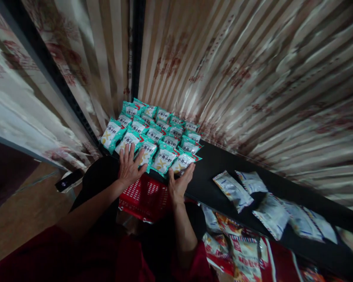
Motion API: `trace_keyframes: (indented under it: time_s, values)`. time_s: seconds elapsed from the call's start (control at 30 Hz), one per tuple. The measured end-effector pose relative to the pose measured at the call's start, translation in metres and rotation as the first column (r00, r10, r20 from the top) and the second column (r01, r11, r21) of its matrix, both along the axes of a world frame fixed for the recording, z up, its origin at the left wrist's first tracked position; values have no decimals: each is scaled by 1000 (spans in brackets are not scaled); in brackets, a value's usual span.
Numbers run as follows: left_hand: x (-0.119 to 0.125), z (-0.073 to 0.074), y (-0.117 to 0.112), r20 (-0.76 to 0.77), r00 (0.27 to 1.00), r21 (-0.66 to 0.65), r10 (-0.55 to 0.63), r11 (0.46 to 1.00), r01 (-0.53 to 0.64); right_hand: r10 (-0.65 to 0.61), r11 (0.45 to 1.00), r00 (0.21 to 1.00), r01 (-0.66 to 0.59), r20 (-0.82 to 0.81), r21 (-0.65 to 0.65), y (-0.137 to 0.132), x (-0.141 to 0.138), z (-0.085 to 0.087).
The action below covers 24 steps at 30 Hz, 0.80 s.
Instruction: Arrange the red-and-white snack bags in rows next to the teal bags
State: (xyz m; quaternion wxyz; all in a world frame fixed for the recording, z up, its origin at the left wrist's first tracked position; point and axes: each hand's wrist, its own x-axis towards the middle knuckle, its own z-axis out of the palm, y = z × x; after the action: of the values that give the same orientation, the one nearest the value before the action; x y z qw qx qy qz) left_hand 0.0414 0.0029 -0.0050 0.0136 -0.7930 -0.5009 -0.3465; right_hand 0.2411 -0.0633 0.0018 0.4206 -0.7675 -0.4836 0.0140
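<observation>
Teal-and-white snack packets [155, 135] stand in several overlapping rows at the left end of a black shelf [207, 166]. My left hand [130, 166] lies with spread fingers against the front row, over the lower parts of two packets. At the right end of that row, my right hand [180, 180] touches the bottom of the corner snack packet [184, 159], thumb and fingers apart along its lower edge. Neither hand has closed around a packet. Below the shelf edge, between my forearms, is a red plastic basket [145, 197].
Several silvery-white packets [233, 190] lie along the shelf to the right. Larger red and white snack bags [244, 254] sit lower down beneath the shelf. A striped curtain [223, 70] hangs behind, with a dark metal post [137, 51] at the corner. A dark phone-like object [69, 180] is at left.
</observation>
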Motion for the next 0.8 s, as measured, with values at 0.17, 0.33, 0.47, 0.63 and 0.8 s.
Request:
trace_keyframes:
  time_s: [0.17,0.33,0.47,0.63,0.8]
  values:
    - [-1,3,-3,-6,1000,46,-7,999,7,-45,999,999,45,14,25,-4,-4,3]
    - [0,5,-5,-38,999,50,-30,998,32,-32,999,999,32,35,4,-5,-6,-2]
    - [2,5,-4,-66,998,59,-24,998,28,-30,1000,999,30,14,0,-5,-6,-3]
    - [3,11,-8,-61,998,101,-35,994,41,-58,997,998,58,-13,42,-10,-3,1]
    - [20,16,-19,-26,990,102,-137,985,139,-34,999,999,35,-23,32,-13,-2,-1]
